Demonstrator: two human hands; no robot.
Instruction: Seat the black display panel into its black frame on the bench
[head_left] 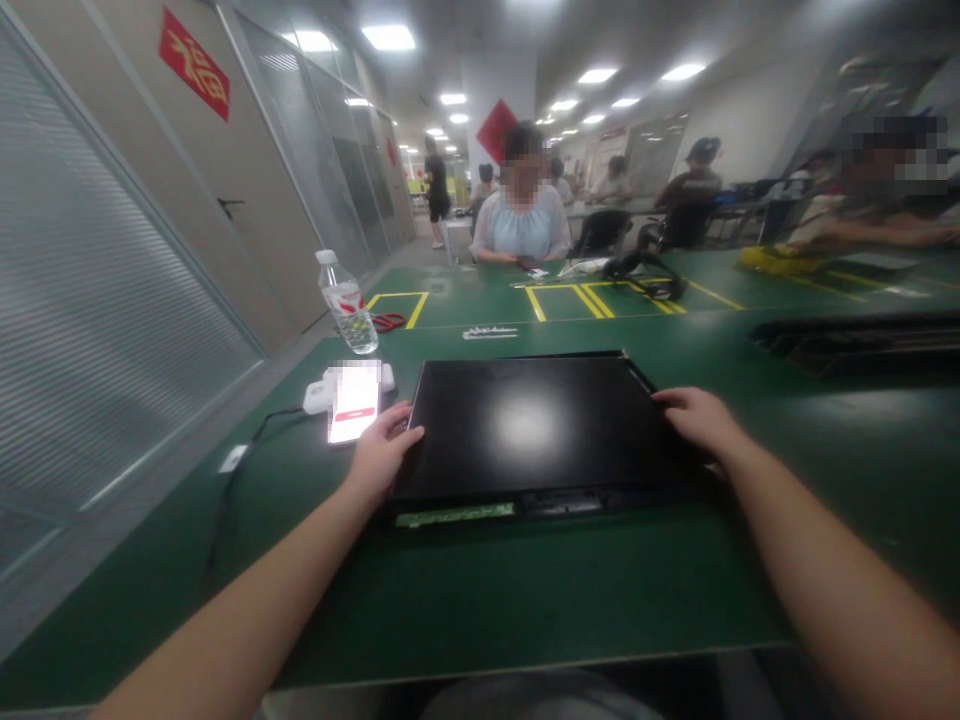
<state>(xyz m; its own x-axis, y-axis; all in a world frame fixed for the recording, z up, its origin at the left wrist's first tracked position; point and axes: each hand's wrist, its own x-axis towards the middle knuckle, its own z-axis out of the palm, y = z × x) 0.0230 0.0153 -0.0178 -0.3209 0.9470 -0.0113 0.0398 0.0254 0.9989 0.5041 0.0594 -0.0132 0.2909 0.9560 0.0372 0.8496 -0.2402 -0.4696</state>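
A flat black display panel [529, 430] lies on the green table [480, 590] in front of me, with a thin green circuit strip [454, 515] along its near edge. My left hand [382, 450] grips the panel's left edge, thumb on top and fingers curled around the side. My right hand [701, 418] holds the right edge, fingers curled over it. The panel rests flat on the table between both hands.
A lit phone [354, 402] lies left of the panel on a white charger with a black cable. A water bottle [346, 303] and red scissors [388, 321] stand further back left. A black tray [862, 340] sits at the right. A person in a light top sits opposite; others work beyond.
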